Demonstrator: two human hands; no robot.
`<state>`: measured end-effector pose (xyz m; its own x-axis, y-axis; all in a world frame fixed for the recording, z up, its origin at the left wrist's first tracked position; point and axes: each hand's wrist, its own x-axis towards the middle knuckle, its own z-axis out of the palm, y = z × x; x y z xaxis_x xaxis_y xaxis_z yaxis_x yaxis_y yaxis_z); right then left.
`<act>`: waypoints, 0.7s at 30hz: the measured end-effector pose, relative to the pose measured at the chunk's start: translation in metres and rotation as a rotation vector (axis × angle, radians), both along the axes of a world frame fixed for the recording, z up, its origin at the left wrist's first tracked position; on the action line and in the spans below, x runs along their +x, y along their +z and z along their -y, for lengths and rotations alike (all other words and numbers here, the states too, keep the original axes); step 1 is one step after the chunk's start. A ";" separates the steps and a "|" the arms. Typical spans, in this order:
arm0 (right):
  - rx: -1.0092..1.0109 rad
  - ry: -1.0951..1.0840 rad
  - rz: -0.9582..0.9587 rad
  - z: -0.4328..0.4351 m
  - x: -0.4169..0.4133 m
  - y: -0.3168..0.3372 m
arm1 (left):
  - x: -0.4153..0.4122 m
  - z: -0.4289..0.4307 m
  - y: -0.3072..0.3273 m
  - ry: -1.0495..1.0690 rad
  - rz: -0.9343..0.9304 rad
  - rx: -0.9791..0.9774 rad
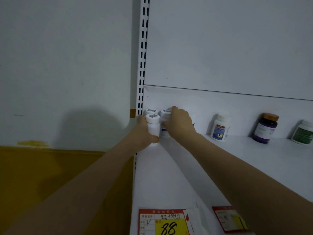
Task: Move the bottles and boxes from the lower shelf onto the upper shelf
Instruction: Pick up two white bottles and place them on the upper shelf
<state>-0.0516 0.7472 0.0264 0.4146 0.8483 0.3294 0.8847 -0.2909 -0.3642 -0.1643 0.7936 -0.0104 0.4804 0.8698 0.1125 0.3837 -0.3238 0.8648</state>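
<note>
The upper shelf already carries jars at 3 o'clock; your left hand grips a white bottle, your right hand a second bottle.

White pill bottles, gripped by the left hand and right hand, crowd the back left corner of the white shelf against the slotted upright. Along the back stand a blue-labelled bottle, a purple bottle and a green-labelled bottle, well apart, with open gaps between them and open shelf in front.
</note>
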 end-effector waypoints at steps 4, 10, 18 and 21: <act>-0.010 0.026 0.106 0.021 0.003 0.005 | -0.001 -0.001 0.001 0.085 -0.076 0.067; -0.297 0.024 0.237 0.065 0.013 0.008 | -0.016 0.027 0.013 0.196 -0.382 0.358; -0.403 0.062 0.207 0.134 0.013 0.017 | -0.026 0.087 0.037 0.141 -0.658 0.350; -0.369 0.088 0.210 0.169 0.018 0.024 | -0.022 0.123 0.044 0.119 -0.688 0.344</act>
